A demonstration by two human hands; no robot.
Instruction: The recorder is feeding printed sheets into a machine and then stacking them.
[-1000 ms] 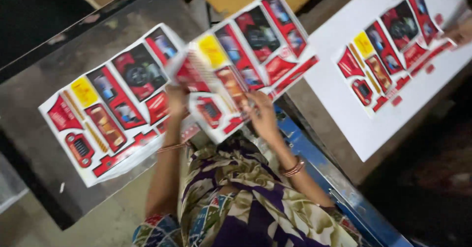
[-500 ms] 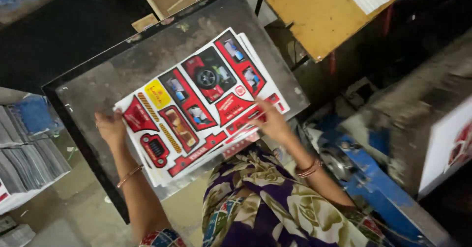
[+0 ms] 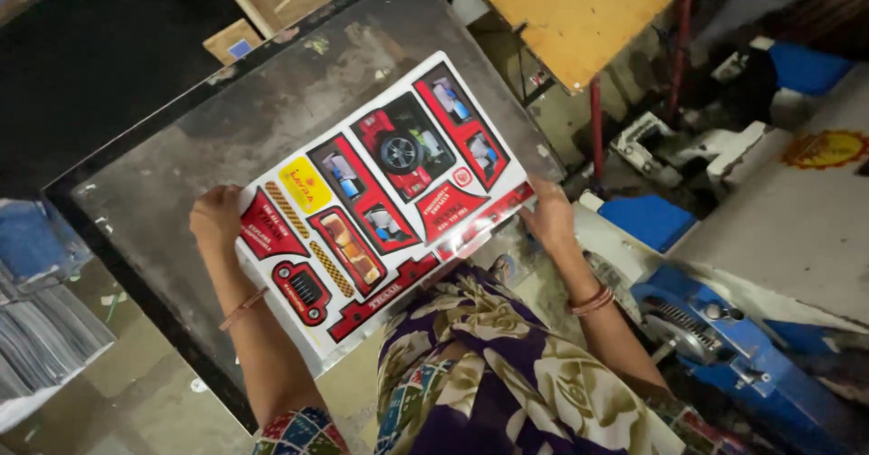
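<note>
Red-printed glossy white card sheet (image 3: 385, 206), apparently topping a stack, lies on grey metal table (image 3: 226, 138); my left hand (image 3: 215, 220) and right hand (image 3: 549, 218) pinch its ends, not yet released

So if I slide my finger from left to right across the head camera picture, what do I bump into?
Stacked sheets → left hand → the red printed sheet on the dark table → right hand → blue machine.
</note>
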